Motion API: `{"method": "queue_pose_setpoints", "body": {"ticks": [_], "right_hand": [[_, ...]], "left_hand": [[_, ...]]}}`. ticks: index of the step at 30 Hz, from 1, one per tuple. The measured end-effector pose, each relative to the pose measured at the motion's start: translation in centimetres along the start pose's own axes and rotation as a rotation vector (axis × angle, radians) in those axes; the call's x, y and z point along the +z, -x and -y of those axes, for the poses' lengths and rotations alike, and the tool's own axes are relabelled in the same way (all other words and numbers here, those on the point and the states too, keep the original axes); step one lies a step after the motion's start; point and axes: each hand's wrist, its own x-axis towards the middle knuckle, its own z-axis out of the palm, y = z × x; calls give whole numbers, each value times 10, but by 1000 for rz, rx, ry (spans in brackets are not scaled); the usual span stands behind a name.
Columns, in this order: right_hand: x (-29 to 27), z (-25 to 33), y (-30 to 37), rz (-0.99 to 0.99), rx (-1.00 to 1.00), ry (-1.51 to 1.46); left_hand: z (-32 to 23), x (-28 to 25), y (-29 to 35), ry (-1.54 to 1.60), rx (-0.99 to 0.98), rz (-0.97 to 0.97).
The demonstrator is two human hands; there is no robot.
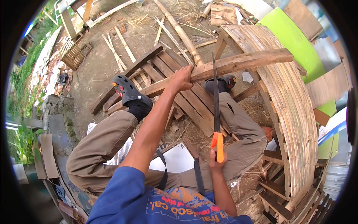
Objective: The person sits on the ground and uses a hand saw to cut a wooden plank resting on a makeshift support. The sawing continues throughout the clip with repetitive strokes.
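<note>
A long wooden beam [246,62] slants across the middle, its right end raised above a slatted bench. My left hand [182,79] is closed over its upper edge, to the left of the saw. In my right hand [215,161] is a handsaw with an orange handle [218,143]. The dark saw blade [216,100] points away from me and crosses the beam. A thin dark line shows on the beam just left of the blade; whether the teeth are in the wood, I cannot tell. My left foot, in a dark clog [128,90], rests on or against the beam's left part.
Below the beam lies a slatted wooden frame [192,106]. A curved slatted bamboo bench [283,93] stands at the right, with a green panel [294,37] behind. Bamboo poles [179,30] and loose sticks lie on the dirt ahead. A rough block wall [61,119] stands left.
</note>
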Motion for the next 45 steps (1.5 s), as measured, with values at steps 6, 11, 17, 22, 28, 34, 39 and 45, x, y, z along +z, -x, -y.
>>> {"method": "queue_pose_setpoints", "body": {"ticks": [6, 11, 17, 22, 28, 34, 39, 45], "right_hand": [[-7, 11, 5, 34, 19, -83], [-3, 34, -9, 84, -16, -3], [8, 59, -34, 188, -5, 116], [11, 91, -57, 228, -18, 179], [15, 107, -54, 238, 19, 181], [13, 96, -53, 223, -160, 127], [21, 117, -70, 229, 5, 178], [12, 117, -58, 183, -39, 269]], "left_hand": [[18, -20, -22, 244, -31, 273], [17, -36, -38, 361, -155, 482], [37, -32, -40, 324, -68, 334], [29, -31, -32, 55, -41, 180], [22, -25, -24, -33, -153, 94], [24, -21, -25, -46, -58, -3], [16, -23, -34, -36, -154, 43], [6, -47, -39, 40, -199, 243]]}}
